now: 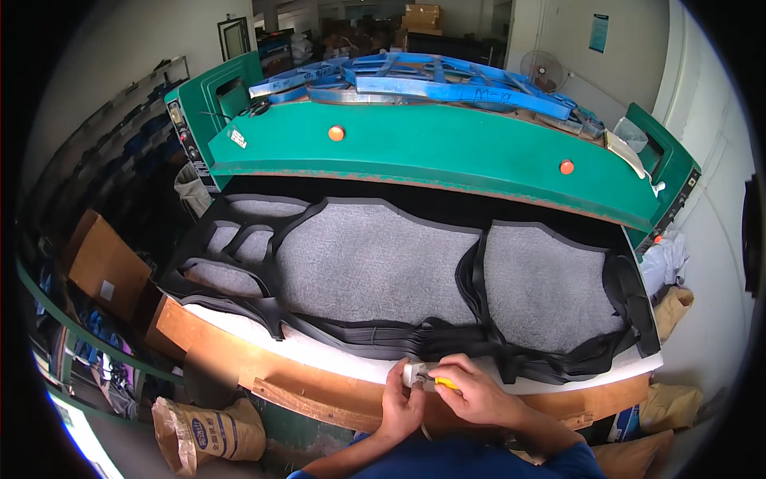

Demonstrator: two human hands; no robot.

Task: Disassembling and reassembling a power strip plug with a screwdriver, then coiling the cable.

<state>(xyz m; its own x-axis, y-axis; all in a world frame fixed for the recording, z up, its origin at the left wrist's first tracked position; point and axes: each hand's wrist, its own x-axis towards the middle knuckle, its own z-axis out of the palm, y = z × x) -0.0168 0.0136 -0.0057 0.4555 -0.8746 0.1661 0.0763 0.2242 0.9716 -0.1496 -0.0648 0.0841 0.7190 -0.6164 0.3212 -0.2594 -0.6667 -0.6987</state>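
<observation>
Close to my body, in front of the work table's edge, my left hand (pixel 402 403) is closed around a small white block-like piece (pixel 414 374). My right hand (pixel 476 393) grips a small tool with a yellow handle (pixel 447 383), its front end against the white piece. The tool's exact kind is hidden by my fingers. Just beyond both hands lies a stack of black sheet material (pixel 375 339) with large cut-out openings. Grey fuzzy material (pixel 375 259) shows through those openings.
A green press machine (pixel 447 152) with orange buttons spans the table's far side. Blue-edged cutting dies (pixel 463 88) are piled on top. The table has a wooden front edge (pixel 319 389). Paper sacks (pixel 209 435) stand at lower left, beneath a cardboard box (pixel 108 263).
</observation>
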